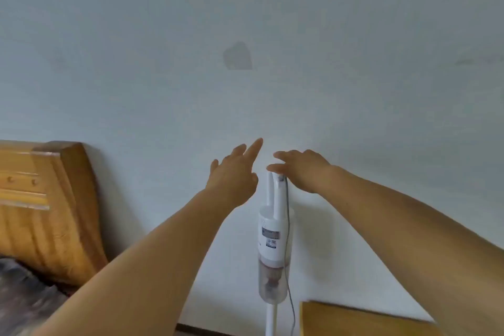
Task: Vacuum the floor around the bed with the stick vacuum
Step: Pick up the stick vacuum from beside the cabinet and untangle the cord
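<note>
One unreadable label on the white stick vacuum.

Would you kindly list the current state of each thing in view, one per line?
White stick vacuum: upright against the wall, not gripped, grey cord hanging beside it.
Left hand: open, fingers extended, beside the handle.
Right hand: open, fingers resting on the handle top.
Wooden headboard: standing against the wall.

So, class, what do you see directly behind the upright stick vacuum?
Behind the stick vacuum stands a plain pale wall, and a grey cord hangs along its right side. The right hand covers the handle top; the floor is out of view.
</note>
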